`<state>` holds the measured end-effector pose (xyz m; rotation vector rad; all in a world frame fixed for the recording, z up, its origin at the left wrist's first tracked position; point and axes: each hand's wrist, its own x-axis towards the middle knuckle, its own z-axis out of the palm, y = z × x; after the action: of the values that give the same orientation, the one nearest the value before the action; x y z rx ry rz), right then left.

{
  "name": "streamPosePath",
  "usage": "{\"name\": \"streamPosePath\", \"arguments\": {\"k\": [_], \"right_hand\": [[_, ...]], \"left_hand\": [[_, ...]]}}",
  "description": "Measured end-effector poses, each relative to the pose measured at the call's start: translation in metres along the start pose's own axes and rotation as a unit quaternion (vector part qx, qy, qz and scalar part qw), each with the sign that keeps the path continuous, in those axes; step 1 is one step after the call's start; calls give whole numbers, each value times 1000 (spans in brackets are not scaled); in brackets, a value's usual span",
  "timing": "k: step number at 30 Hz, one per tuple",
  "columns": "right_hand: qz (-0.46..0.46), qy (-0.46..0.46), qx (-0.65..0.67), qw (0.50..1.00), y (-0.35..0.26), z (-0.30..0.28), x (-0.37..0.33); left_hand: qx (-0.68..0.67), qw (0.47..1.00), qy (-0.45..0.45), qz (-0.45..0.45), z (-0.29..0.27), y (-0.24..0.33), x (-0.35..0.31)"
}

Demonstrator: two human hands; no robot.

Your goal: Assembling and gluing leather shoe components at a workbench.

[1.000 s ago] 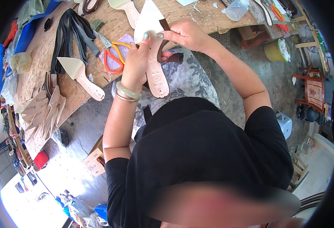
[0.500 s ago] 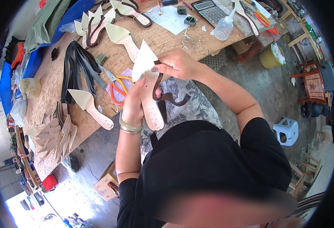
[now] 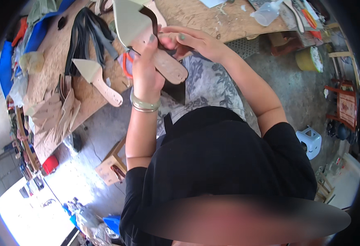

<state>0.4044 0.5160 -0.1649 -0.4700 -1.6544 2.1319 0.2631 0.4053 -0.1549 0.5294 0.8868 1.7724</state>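
Note:
My left hand is closed round the edge of a pale shoe insole with a pointed front and small holes at its heel. The insole is tilted, its point away from me and its heel toward my lap. Along its right edge runs a dark brown strip, part of it hidden by my fingers. At that edge my right hand has its fingers bent round the strip. A matching insole lies on the wooden table, left of my left wrist. Orange-handled scissors are half hidden behind my left hand.
Dark straps lie bundled on the table, with a pile of beige insole pieces nearer me. A clear squeeze bottle stands at the far right. On the floor are a yellow bucket and a pale blue stool.
The insole has come up closer to the view and tilted, heel swinging right. My right hand has shifted along the strip toward the heel. The whole view has shifted, so the table sits higher in it.

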Motion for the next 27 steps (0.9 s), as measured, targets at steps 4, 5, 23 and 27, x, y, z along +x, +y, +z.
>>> {"name": "streamPosePath", "arguments": {"k": [4,5,23,27], "right_hand": [[-121,129,-59,982,6,13,-15],[-141,127,-80,979,5,15,-18],[-265,100,-312,907,-7,33,-50],[-210,84,-257,940,-7,36,-49]], "left_hand": [[-49,998,-27,35,3,11,3],[-52,998,-27,37,5,12,2],[-196,978,-24,65,16,20,-25],[-152,984,-42,87,14,21,-27]]}}
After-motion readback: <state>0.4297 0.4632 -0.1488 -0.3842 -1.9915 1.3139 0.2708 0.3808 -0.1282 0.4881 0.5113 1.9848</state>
